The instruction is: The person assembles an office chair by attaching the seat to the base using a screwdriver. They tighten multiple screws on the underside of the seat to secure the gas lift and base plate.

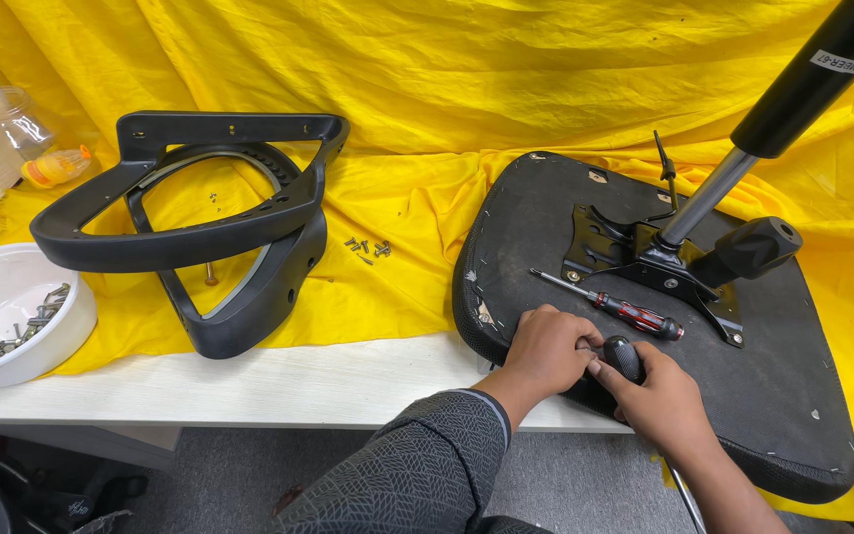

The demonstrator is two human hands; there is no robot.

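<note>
Black seat base (763, 396), yellow cloth (467, 89)

Makeshift assembly workshop in an office-like room: pale worktop (279, 381) draped in yellow cloth (427, 89), grey carpet floor below, upturned chair seat (783, 386), black armrest frames (219, 227), loose screws (368, 247), white bowl of hardware (12, 307), red-handled screwdriver (610, 305).

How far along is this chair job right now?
Done: the mechanism plate with the gas cylinder sits on the upturned seat. In hand: left hand and right hand grip a black-handled tool at the seat's near edge. Left: the armrests, loose screws and red screwdriver lie untouched.
</note>
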